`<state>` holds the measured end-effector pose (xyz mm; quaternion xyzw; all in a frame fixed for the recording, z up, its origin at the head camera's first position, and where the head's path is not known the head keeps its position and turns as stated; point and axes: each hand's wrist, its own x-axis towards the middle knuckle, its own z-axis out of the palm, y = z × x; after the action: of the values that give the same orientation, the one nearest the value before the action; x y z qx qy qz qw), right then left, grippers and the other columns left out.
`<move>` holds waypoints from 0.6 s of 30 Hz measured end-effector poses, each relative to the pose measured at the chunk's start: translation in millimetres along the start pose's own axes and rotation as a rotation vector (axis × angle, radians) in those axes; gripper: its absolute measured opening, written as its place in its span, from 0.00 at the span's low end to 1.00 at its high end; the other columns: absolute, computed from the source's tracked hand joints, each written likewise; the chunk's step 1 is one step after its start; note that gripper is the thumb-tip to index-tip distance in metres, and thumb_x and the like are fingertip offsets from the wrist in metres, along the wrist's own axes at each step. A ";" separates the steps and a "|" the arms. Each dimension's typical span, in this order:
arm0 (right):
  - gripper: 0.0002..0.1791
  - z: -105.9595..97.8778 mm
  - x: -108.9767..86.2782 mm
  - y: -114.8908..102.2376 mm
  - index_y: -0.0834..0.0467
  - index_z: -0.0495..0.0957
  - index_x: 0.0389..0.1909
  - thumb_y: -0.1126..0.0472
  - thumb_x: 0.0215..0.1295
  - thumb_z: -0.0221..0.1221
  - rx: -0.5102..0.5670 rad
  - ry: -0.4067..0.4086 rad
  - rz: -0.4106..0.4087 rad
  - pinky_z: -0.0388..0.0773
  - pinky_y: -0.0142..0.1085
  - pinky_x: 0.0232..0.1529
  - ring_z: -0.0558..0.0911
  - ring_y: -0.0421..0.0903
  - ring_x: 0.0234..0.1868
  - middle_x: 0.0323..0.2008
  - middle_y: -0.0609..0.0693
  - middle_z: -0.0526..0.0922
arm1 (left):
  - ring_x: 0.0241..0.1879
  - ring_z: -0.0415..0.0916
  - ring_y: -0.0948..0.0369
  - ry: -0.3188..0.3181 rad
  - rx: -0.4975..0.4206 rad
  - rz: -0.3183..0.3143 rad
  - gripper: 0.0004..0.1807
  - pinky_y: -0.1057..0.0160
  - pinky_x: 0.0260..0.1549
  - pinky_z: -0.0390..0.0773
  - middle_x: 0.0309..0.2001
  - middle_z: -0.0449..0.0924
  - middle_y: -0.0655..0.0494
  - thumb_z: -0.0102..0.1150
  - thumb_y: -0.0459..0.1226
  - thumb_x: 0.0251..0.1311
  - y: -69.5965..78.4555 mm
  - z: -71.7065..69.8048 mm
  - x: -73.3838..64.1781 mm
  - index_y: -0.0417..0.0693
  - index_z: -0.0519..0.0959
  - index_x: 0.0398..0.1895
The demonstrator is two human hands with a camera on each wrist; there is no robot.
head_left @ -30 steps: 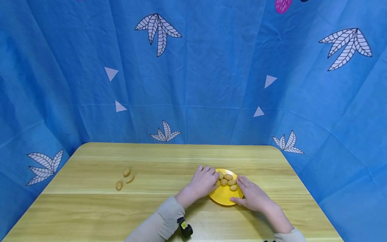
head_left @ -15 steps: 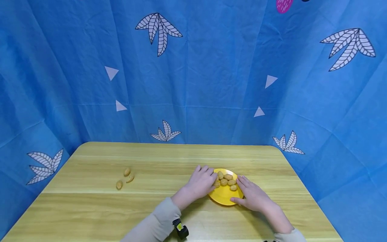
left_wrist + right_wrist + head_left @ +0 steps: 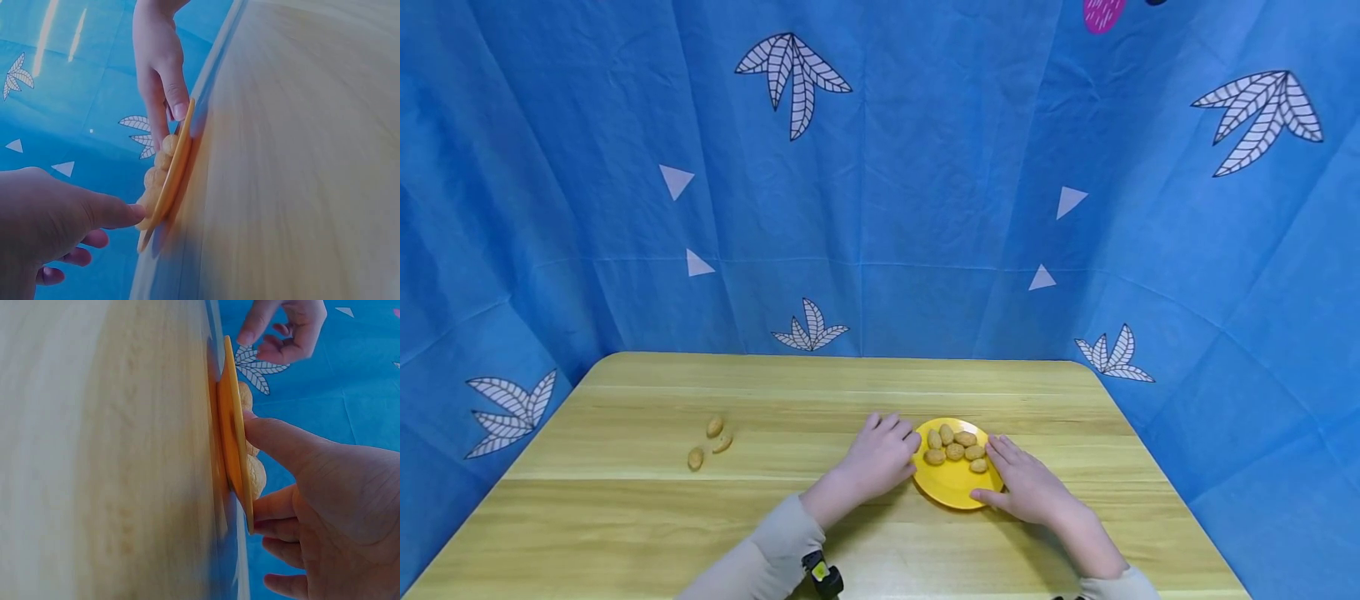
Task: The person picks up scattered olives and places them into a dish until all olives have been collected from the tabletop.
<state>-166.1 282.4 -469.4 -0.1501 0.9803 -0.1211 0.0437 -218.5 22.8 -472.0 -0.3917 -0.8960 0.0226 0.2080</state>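
Observation:
Several peanuts in their shells [image 3: 955, 451] lie on the far half of a round yellow plate [image 3: 951, 490] on the table. At the plate's left edge is my left hand [image 3: 878, 458], its fingers loosely bent with nothing seen between them. In the right wrist view a gap shows between this left hand [image 3: 290, 328] and the plate [image 3: 240, 434]. My right hand [image 3: 1033, 487] rests at the plate's right side. Its thumb touches the near rim and its straight fingers touch the rim farther back. From the left wrist, the plate [image 3: 176, 178] is seen edge-on.
Three more peanuts [image 3: 696, 458] lie loose on the left part of the wooden table [image 3: 625, 517]. Behind the table hangs a blue cloth [image 3: 910, 167] printed with white leaves. A small black camera [image 3: 823, 575] is strapped at the left wrist.
My left hand has drawn back leftward off the plate, uncovering the plate's left rim and the peanuts there. My right hand has stayed put.

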 end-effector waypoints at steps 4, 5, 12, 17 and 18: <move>0.47 1.4 1.4 2.0 0.69 0.62 0.69 0.37 0.62 0.59 -0.001 0.001 0.003 0.57 0.58 0.70 0.57 0.64 0.74 0.73 0.66 0.58 | 0.43 0.72 0.60 0.029 0.011 0.007 0.16 0.60 0.43 0.65 0.43 0.80 0.61 0.66 0.53 0.55 -6.5 0.2 -8.3 0.56 0.80 0.41; 0.47 1.6 1.7 2.3 0.69 0.61 0.69 0.37 0.62 0.59 0.000 0.001 0.005 0.57 0.58 0.70 0.57 0.64 0.74 0.73 0.66 0.58 | 0.43 0.72 0.60 0.033 0.017 0.007 0.17 0.60 0.43 0.66 0.43 0.80 0.61 0.66 0.54 0.55 -8.1 0.2 -10.4 0.56 0.80 0.42; 0.46 0.5 2.0 1.8 0.69 0.61 0.69 0.38 0.62 0.59 0.014 -0.001 0.008 0.56 0.58 0.70 0.56 0.64 0.74 0.73 0.66 0.57 | 0.40 0.70 0.60 0.025 0.034 -0.005 0.16 0.60 0.41 0.64 0.39 0.78 0.62 0.68 0.54 0.52 -17.8 -2.5 -24.3 0.56 0.80 0.38; 0.46 -0.3 2.6 1.2 0.69 0.61 0.69 0.38 0.62 0.59 0.014 -0.007 0.007 0.56 0.58 0.70 0.56 0.64 0.74 0.73 0.66 0.57 | 0.37 0.68 0.61 0.036 0.039 -0.022 0.15 0.61 0.38 0.62 0.35 0.76 0.62 0.68 0.54 0.51 -24.3 -6.1 -35.2 0.57 0.78 0.34; 0.47 -0.4 2.6 1.1 0.69 0.61 0.69 0.38 0.62 0.59 0.014 -0.008 0.006 0.56 0.58 0.70 0.56 0.64 0.74 0.73 0.66 0.57 | 0.37 0.68 0.61 0.037 0.041 -0.028 0.15 0.62 0.38 0.61 0.35 0.76 0.62 0.68 0.54 0.51 -25.7 -6.9 -37.3 0.57 0.78 0.33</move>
<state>-169.0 282.8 -469.4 -0.1472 0.9797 -0.1273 0.0489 -210.9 -22.3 -473.8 -0.3752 -0.8967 0.0309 0.2330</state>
